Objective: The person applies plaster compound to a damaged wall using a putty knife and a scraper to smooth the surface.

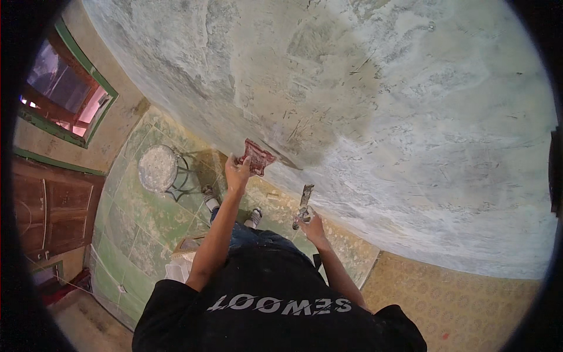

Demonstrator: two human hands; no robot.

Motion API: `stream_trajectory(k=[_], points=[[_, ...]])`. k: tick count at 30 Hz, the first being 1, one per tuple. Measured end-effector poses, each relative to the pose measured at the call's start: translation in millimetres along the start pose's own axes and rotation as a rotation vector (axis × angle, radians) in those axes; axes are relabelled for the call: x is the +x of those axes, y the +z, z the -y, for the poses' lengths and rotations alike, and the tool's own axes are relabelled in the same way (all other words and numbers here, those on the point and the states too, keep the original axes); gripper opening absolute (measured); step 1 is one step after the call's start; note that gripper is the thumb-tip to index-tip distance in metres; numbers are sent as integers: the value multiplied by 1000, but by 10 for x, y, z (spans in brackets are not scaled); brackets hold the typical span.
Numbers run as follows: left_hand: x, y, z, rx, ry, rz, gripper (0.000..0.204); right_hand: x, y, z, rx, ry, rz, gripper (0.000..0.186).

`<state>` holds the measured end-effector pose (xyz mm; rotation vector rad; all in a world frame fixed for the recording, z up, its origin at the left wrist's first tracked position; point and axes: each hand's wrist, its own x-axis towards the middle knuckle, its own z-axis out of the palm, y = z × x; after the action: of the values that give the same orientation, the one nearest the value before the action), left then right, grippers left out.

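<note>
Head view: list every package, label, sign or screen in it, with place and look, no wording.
No packages, signs or screens show.
Printed lettering: white row across the person's black shirt, bottom centre, upside down in this view.

We see a red, plaster-smeared trowel blade [256, 156] pressed flat against the patchy grey wall, gripped at its lower left edge. We also see a narrow putty knife [304, 204], caked grey, held tilted with its blade up, just off the wall.
</note>
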<state>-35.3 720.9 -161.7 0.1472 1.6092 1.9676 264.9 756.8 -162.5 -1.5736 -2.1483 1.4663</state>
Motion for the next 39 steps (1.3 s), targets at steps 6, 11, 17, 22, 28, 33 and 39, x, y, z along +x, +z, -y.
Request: stream_trajectory(k=[6, 11, 17, 22, 28, 33, 39], points=[[149, 435, -610, -134, 180, 202, 17, 41, 70, -35, -34, -155, 17, 53], [-206, 643, -1781, -302, 230, 343, 15, 36, 56, 23, -75, -73, 19, 51], [-386, 322, -1930, -365, 208, 321, 19, 2, 76, -67, -64, -87, 32, 58], [-23, 487, -1195, -356, 229, 266, 16, 39, 117, -164, -69, -96, 47, 66], [233, 181, -138, -92, 55, 129, 26, 55, 121, -261, -14, -68, 13, 73], [80, -29, -247, 112, 92, 118, 26, -20, 50, -71, -52, -131, 21, 74], [-12, 532, -1222, 72, 356, 237, 20, 70, 124, -201, 22, -64, 89, 71]])
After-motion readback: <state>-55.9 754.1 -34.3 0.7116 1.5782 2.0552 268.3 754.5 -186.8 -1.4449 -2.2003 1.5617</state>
